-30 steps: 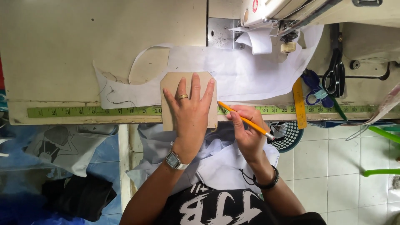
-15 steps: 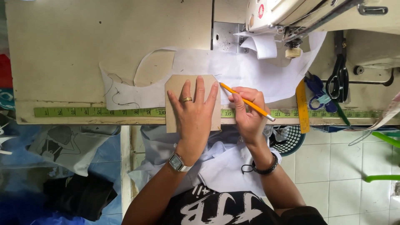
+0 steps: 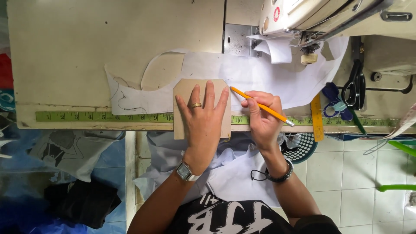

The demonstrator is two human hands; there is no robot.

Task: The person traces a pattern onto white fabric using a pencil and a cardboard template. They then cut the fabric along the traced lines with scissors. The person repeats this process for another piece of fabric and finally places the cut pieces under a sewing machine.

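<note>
Cardboard template (image 3: 184, 93) is pinned flat on white fabric (image 3: 268, 82) by the open left hand (image 3: 203, 121), steadying its edge; a yellow pencil (image 3: 260, 105) is gripped by the right hand (image 3: 262, 119) beside it.

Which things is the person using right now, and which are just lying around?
In use:
left hand pressing flat on the cardboard template
right hand holding the pencil, tip at the template's edge
white fabric under the template

Lying about:
scissors
tape measure along the table edge
sewing machine
basket
</note>
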